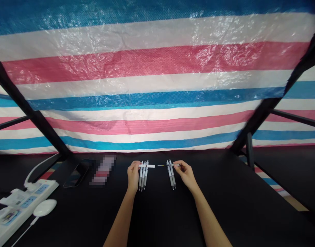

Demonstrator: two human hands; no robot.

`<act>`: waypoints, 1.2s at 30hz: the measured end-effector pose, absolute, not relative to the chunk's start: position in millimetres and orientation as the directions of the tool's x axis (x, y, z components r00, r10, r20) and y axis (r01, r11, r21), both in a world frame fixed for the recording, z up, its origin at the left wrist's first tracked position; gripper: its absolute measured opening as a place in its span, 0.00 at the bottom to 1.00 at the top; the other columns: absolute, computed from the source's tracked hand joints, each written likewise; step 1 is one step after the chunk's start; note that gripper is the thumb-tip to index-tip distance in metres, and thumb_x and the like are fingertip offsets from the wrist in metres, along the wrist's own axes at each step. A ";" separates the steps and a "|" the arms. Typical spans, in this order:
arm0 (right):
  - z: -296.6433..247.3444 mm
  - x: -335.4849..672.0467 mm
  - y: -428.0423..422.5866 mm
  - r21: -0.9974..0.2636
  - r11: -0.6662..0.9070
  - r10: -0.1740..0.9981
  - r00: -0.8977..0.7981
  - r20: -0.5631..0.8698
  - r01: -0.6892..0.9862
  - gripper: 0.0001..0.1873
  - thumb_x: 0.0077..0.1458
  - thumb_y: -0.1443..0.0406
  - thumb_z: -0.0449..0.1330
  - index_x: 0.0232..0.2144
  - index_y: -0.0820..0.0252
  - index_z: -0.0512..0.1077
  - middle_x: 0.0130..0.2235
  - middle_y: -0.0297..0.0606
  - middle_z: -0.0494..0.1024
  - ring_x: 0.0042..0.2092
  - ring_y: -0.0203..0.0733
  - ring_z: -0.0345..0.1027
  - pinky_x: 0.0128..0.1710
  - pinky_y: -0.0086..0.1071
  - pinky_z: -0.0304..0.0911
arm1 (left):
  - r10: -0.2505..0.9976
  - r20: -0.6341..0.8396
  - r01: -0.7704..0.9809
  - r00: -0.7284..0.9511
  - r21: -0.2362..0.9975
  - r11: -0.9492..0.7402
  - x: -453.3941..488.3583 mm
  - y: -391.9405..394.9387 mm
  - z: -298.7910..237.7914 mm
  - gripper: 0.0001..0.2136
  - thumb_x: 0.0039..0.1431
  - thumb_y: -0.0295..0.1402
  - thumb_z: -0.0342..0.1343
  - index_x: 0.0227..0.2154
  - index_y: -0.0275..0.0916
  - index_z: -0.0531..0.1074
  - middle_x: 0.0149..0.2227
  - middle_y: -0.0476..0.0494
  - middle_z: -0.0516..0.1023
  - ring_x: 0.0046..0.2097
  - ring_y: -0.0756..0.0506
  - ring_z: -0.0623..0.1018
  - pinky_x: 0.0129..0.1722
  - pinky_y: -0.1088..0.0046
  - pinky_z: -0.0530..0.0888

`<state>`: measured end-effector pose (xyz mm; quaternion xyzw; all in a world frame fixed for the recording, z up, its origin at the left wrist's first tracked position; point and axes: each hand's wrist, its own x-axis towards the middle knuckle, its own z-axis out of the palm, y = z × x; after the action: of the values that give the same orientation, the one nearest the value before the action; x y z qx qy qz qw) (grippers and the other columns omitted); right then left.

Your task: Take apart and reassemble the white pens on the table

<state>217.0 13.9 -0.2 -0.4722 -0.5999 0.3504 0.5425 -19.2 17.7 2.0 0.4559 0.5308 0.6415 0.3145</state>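
On a black table (160,212) lie two small groups of grey-and-white pens. My left hand (133,175) pinches a white pen barrel (147,166) held sideways across the top of the left group of three pens (143,175). My right hand (184,173) pinches a thin pen refill or tip part (165,165) held sideways over the right pair of pens (171,175). The two held parts point toward each other with a small gap between them.
A white power strip (21,206) with a cable and a white oval mouse-like device (45,207) sit at the left edge. A dark phone (73,175) and a blurred card (103,169) lie behind. Black frame bars (265,109) and a striped tarp (157,79) stand at the back.
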 end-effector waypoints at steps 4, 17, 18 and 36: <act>-0.5 215.6 13.1 -0.938 0.305 0.949 0.028 0.314 0.167 0.22 0.46 0.48 0.59 0.31 0.61 0.72 0.24 0.34 0.68 0.24 0.36 0.58 0.25 0.29 0.56 | 0.895 0.233 0.053 -0.380 0.972 -0.231 -18.3 17.1 1.8 0.12 0.49 0.36 0.50 0.17 0.36 0.71 0.28 0.46 0.72 0.32 0.48 0.72 0.30 0.76 0.67; -2.6 205.9 9.6 -0.933 0.310 0.951 -0.033 0.309 0.183 0.19 0.48 0.50 0.59 0.31 0.62 0.72 0.24 0.34 0.69 0.25 0.35 0.59 0.25 0.28 0.56 | 0.918 0.278 0.109 -0.283 0.960 -0.257 -3.0 13.0 1.4 0.15 0.53 0.40 0.50 0.19 0.35 0.72 0.28 0.46 0.71 0.32 0.48 0.71 0.33 0.75 0.66; -3.0 203.4 8.9 -0.930 0.311 0.950 -0.043 0.309 0.195 0.20 0.48 0.50 0.59 0.31 0.62 0.73 0.24 0.34 0.69 0.25 0.35 0.59 0.25 0.28 0.56 | 0.922 0.286 0.127 -0.262 0.957 -0.261 -0.3 11.9 2.2 0.15 0.53 0.41 0.50 0.19 0.36 0.72 0.28 0.46 0.71 0.33 0.48 0.71 0.34 0.75 0.66; -7.7 195.2 9.6 -0.957 0.254 0.967 -0.023 0.253 0.140 0.23 0.47 0.48 0.58 0.31 0.63 0.73 0.20 0.31 0.64 0.22 0.32 0.55 0.22 0.27 0.51 | 0.918 0.369 0.292 -0.145 0.902 -0.317 1.4 11.2 0.0 0.21 0.57 0.40 0.47 0.11 0.40 0.57 0.28 0.45 0.71 0.38 0.45 0.71 0.40 0.71 0.64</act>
<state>195.2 9.6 -7.7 -0.4648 -0.5954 0.3965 0.5218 1.4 11.2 0.0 0.5903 0.5125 0.5567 0.2810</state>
